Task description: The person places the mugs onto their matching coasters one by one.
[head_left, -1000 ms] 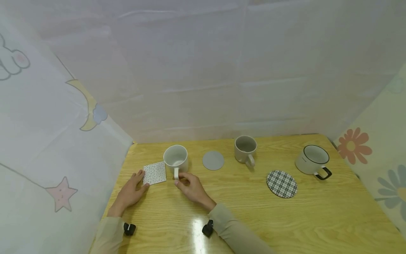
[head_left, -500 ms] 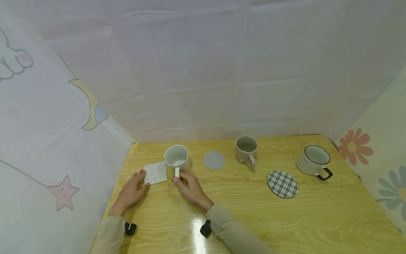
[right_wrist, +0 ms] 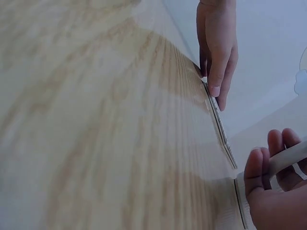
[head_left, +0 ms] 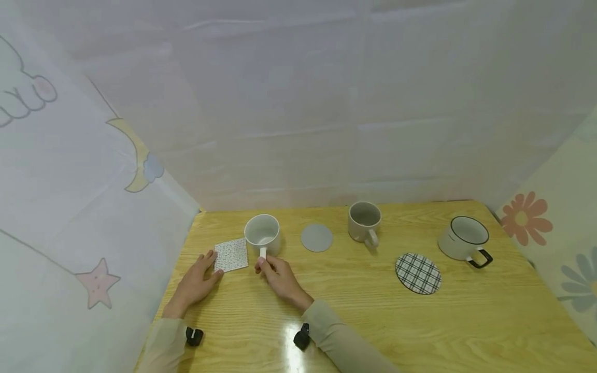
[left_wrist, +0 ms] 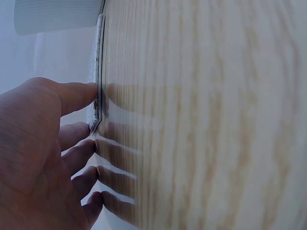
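A square white coaster (head_left: 232,255) with a small dark pattern lies on the wooden table at the left. My left hand (head_left: 196,282) rests beside it, thumb and index fingertip touching its edges; in the left wrist view the thumb (left_wrist: 79,96) lies on the coaster (left_wrist: 96,72) and the other fingertips reach down to the tabletop. Just right of the coaster stands a white mug (head_left: 254,238), upright, its handle towards me. My right hand (head_left: 282,280) pinches that handle (right_wrist: 290,158) between thumb and fingers, which partly cover it.
Further right are a round grey coaster (head_left: 317,238), a beige mug (head_left: 361,228), a round checked coaster (head_left: 418,273) and a white mug with black rim and handle (head_left: 459,243). A pale cloth wall (head_left: 298,129) borders the table (head_left: 373,321) behind.
My right thumb has moved up onto the white mug's handle and the fingers have closed on it. The left hand stays at the square coaster. The whole head view has shifted slightly.
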The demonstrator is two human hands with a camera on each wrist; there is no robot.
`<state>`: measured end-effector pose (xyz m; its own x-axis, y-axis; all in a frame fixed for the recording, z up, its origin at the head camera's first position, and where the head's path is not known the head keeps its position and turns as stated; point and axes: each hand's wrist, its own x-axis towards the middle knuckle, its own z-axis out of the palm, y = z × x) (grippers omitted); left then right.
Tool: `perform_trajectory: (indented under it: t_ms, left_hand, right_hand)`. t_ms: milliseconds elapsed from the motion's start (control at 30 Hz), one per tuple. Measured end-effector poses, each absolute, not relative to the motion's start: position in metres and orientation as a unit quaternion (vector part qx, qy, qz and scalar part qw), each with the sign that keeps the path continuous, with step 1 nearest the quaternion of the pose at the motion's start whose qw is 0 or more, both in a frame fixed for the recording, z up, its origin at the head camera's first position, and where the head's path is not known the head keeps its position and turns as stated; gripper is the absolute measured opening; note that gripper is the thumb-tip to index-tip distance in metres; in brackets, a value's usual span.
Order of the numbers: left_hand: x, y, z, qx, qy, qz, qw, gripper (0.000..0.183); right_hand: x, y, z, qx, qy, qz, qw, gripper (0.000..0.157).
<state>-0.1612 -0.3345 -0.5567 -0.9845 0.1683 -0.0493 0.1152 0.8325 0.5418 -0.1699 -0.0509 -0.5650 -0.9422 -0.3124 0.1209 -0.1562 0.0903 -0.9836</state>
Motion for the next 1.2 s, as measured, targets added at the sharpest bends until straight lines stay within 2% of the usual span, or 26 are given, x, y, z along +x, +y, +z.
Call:
perform_trajectory:
  t_ms: [433, 1200]
  left_hand:
    - [-0.1593, -0.3331, -0.5560, 0.074, 0.955, 0.283, 0.044, 0.070]
    - [-0.1607, -0.3339, -0.5580, 0.076, 0.957, 0.276, 0.043, 0.070]
  right_hand:
    - [-0.1668, -0.0530, -0.5633, -0.129, 0.696, -0.703, 0.064, 0.035]
    - [-0.1677, -0.0521, -0.5583, -0.143, 0.704, -0.692, 0.069, 0.040]
